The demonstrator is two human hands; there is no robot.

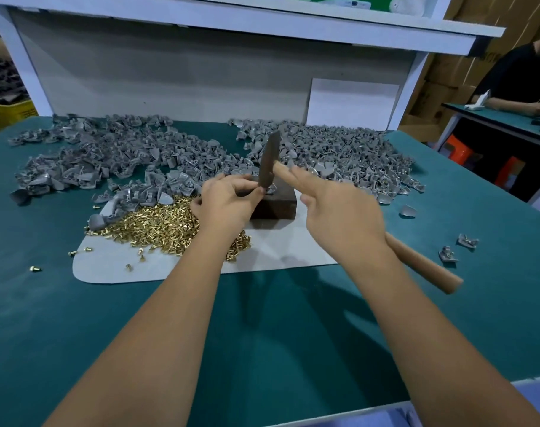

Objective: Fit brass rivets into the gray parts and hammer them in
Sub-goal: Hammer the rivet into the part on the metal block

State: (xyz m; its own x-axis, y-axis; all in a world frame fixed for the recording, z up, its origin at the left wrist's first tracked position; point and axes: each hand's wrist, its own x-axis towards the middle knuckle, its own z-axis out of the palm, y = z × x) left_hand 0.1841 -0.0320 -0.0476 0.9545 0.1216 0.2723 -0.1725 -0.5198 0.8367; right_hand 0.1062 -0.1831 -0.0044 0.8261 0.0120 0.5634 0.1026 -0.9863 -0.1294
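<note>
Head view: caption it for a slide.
Right hand swings hammer onto gray part held by left hand on block.

The tabletop [262, 334] was a plain teal green, with a pale off-white mat [278, 251] lying on it. The brass rivets [158, 223] were shiny gold. The heaped parts [114, 152] were a uniform mid gray. The hammer [268, 163] had a dark gray-brown head and a light tan wooden handle, and the block [278, 208] under it was dark brown. The shelf frame [231, 20] behind was white, its back panel [170, 78] flat gray.
</note>
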